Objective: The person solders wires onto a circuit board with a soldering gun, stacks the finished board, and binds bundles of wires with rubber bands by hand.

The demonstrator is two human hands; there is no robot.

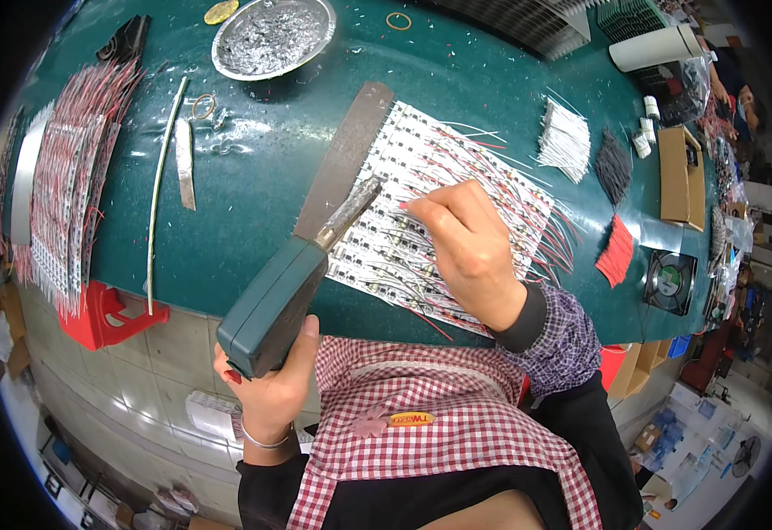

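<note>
My left hand (275, 384) is wrapped round the handle of a dark green soldering gun (273, 305). The gun's worn metal barrel reaches up and right, and its tip is over the white circuit board panel (364, 265). Rows of small parts cover the panel, and many thin red, black and white wires (483, 185) stick out from its right side. Above the panel, my right hand (474, 252) is closed in a pinch near the gun's tip. A bit of red wire (403, 206) shows at its fingertips; the rest is hidden by the fingers.
A flat brown metal strip (342, 155) lies along the panel's left edge. White wires (565, 141), black wires (613, 168) and red wires (615, 252) lie in bundles at right, near a small fan (670, 281). A metal dish (273, 40) stands at the back; wired board strips (77, 177) are stacked left.
</note>
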